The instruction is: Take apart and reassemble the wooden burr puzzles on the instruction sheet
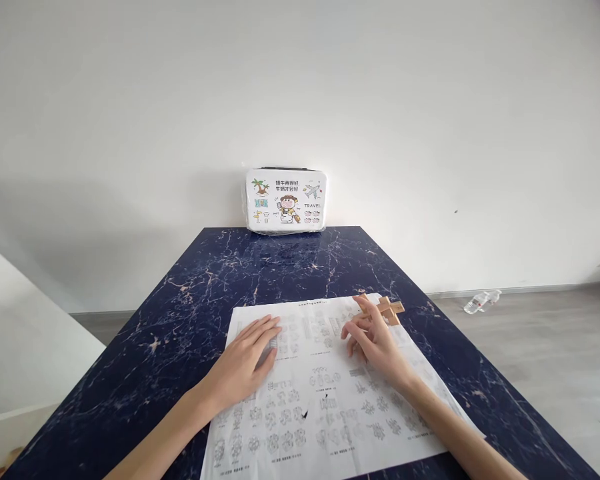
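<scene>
A large white instruction sheet (pixel 300 373) with printed rows of puzzle diagrams lies spread on the dark blue marbled table (pixel 180 300). My left hand (pixel 253 353) rests flat on the left part of the sheet, fingers together and stretched out, holding nothing. Over the upper right part of it is my right hand (pixel 373 340), its index finger extended and the other fingers loosely bent, with nothing visible in them. Just beyond that hand, at the sheet's far right corner, sits an interlocking wooden puzzle (pixel 390 309). My right fingers partly cover it; whether they touch it I cannot tell.
A white case (pixel 286 200) with cartoon travel prints, in clear plastic wrap, stands at the table's far end against the wall. Clear plastic bottles (pixel 481 301) lie on the floor to the right. A white panel (pixel 25 340) rises at the left.
</scene>
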Demonstrator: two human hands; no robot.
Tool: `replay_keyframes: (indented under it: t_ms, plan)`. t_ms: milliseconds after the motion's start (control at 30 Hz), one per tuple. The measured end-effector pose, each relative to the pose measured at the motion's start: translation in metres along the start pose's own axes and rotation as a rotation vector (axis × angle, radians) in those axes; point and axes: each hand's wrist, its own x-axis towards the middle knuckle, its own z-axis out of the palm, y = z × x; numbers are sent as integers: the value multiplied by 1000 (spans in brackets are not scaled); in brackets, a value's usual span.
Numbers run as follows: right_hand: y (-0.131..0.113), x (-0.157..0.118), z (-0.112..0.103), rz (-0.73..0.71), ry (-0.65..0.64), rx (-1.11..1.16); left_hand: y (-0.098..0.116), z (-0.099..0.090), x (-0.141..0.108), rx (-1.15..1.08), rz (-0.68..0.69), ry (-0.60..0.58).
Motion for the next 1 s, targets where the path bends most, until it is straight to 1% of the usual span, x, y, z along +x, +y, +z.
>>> replay_keyframes:
  t_ms: [267,367,467,633,700,767,900,1000]
  plan:
    - [-9,-3,-3,110,37,93,1,1,-1,-20,3,6]
    - [-4,-2,-5,77,53,90,2,1,-1,-17,-6,-7]
    - [-1,-1,-6,30,46,85,2,0,-1,-32,10,9]
    - [-9,-3,-3,40,40,28,2,1,-2,-30,-3,6]
    - [-12,-4,-1,56,-6,-25,2,1,-2,-35,0,15]
    - [-13,-7,2,58,-82,-74,2,1,-1,-34,8,19]
    - [-18,-15,8,11,-220,-128,4,-1,0,-38,10,30]
    - [-26,-21,12,-19,-297,-133,10,-4,-1,-152,-16,43]
